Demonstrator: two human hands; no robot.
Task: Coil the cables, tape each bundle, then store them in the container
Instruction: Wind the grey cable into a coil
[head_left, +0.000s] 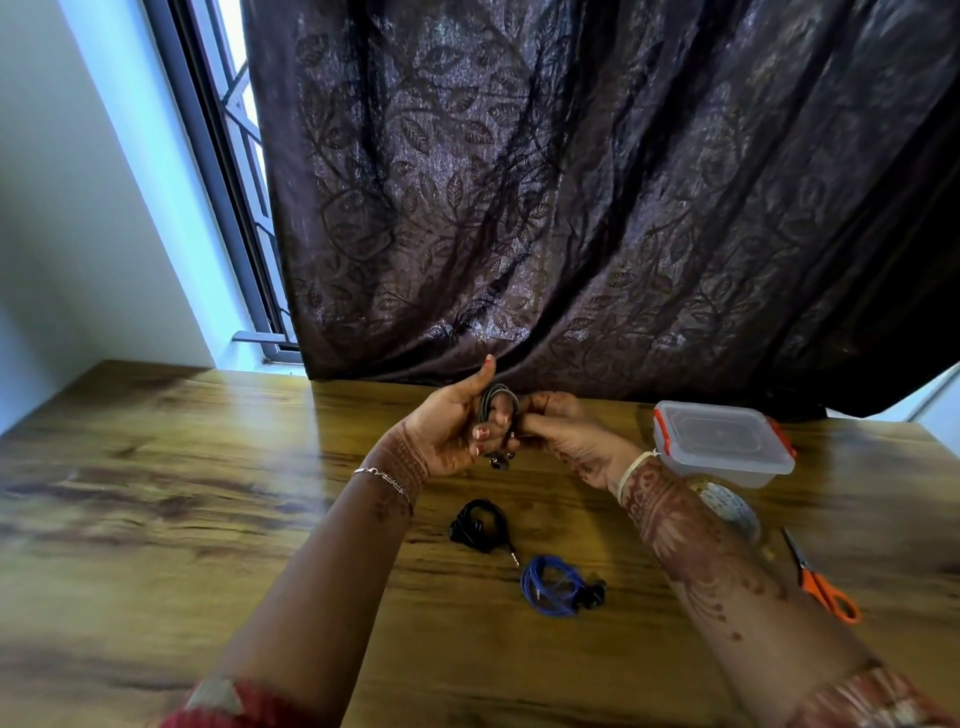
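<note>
A grey cable (497, 400) is wound in loops around the fingers of my left hand (454, 423), which holds it above the wooden table (208, 493) with the thumb raised. My right hand (563, 428) pinches the cable's end right beside the coil. Its earbuds dangle just below my left hand. On the table lie a black cable bundle (477, 526) and a blue cable bundle (553, 587). A clear plastic container (722, 441) with orange clips stands closed at the right. A tape roll (730, 509) lies in front of it, partly hidden by my right forearm.
Orange-handled scissors (821, 582) lie near the table's right edge. A dark patterned curtain (597, 197) hangs behind the table's far edge, with a window frame (228, 182) at the left.
</note>
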